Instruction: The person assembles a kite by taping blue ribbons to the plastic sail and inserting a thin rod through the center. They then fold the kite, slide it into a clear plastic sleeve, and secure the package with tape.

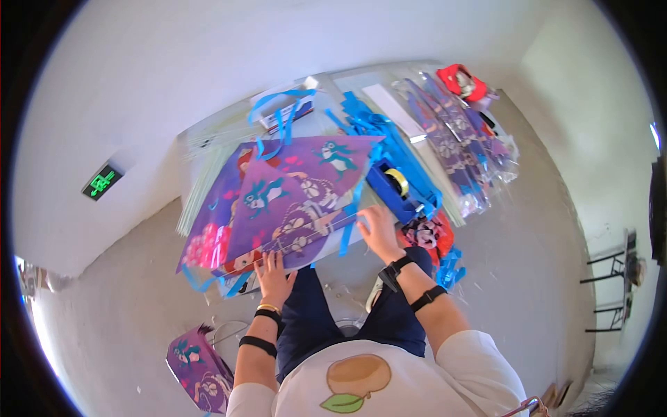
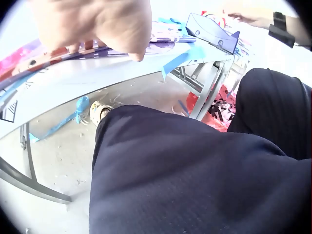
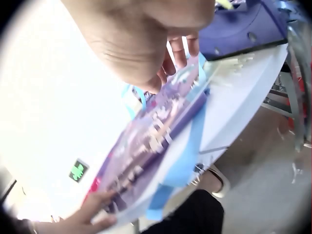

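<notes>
A purple sheet (image 1: 292, 187) printed with cartoon figures lies on the table in front of me, blue ribbons (image 1: 345, 236) hanging from its edges. My left hand (image 1: 272, 276) rests on its near edge with straight fingers; in the left wrist view that hand (image 2: 95, 24) hides part of the print. Toward the sheet's right end, my right hand (image 1: 380, 235) reaches to the near edge beside a ribbon. Its fingers (image 3: 179, 52) bend loosely down over the print in the right wrist view. Just beyond it stands a blue tape dispenser (image 1: 390, 191) with a yellow roll.
Blue strips (image 1: 375, 121), a box (image 1: 288, 115) and thin pale rods (image 1: 203, 187) lie around the sheet. Plastic-wrapped printed pieces (image 1: 451, 132) cover the table's right side. Another purple printed piece (image 1: 200, 368) is on the floor at left; a red bag (image 1: 427, 236) sits below the right edge.
</notes>
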A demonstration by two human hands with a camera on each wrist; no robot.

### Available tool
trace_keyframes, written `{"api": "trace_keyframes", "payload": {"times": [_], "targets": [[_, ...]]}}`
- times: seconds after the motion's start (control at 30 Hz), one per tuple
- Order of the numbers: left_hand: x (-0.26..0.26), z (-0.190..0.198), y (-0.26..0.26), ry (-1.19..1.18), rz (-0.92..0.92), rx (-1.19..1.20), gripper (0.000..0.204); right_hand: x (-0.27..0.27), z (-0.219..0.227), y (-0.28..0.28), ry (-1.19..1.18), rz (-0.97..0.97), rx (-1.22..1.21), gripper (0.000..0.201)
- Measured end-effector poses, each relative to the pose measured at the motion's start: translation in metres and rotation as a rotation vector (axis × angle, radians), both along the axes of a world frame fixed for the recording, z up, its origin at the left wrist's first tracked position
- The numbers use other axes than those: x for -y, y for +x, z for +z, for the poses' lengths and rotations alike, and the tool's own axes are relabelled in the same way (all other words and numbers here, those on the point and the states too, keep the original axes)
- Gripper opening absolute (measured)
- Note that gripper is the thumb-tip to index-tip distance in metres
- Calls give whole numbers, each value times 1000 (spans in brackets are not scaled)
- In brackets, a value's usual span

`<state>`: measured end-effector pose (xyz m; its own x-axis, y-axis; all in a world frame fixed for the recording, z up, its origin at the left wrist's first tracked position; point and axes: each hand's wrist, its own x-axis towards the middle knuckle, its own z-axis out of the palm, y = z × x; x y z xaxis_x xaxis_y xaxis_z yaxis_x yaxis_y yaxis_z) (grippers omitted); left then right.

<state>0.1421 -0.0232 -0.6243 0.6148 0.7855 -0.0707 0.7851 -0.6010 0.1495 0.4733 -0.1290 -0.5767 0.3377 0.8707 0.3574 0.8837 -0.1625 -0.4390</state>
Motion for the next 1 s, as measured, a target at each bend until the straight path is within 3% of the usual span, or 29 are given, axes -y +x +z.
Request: {"api": "trace_keyframes", "payload": {"times": [0.1, 0.17, 0.33, 0.43, 0.5, 0.6, 0.67, 1.0], "targets": [[1, -5, -2, -50, 12, -15, 78, 28, 13, 63, 308, -313, -115, 6], [1, -11, -3, -18, 21, -23, 81, 57, 6, 108, 102, -471, -166, 5], [1, -11, 0, -50, 40, -107, 89, 68, -5, 149, -75, -317, -291, 8], [0, -9, 0, -63, 34, -116, 89, 60, 2, 153, -191, -347, -302, 6], [-1, -5, 2, -71, 41, -120, 89, 57, -20, 170, -148, -368, -361, 11], [-1, -5, 4, -89, 53, -130, 89, 59, -28, 180, -208, -333, -468, 18], [-2, -4, 7, -93, 55, -135, 89, 62, -23, 178, -111, -363, -605, 25], [-3, -8, 7, -81, 41, -174, 90, 90, -28, 179, -44, -313, -854, 19]]}}
